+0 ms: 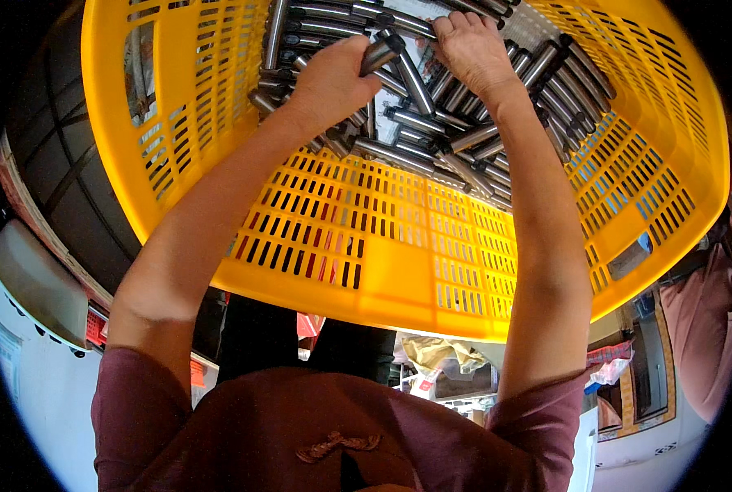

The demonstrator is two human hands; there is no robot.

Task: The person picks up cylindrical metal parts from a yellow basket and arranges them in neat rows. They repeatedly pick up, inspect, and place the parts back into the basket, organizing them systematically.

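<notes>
Left hand point(330, 78) fingers closing round one steel rod point(380, 56), upper centre of frame. Right hand point(471, 49) fingers curling into rod heap point(464, 123) in yellow crate point(382, 271); grip unclear. Risk: loose rods shifting, rolling, pinching fingers; held rod slipping back.

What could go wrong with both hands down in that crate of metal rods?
The left hand grips one metal rod above a loose pile; it could slip and drop back. The right hand presses among crossed rods and might get pinched. Rod ends could catch in the yellow crate slots.
</notes>
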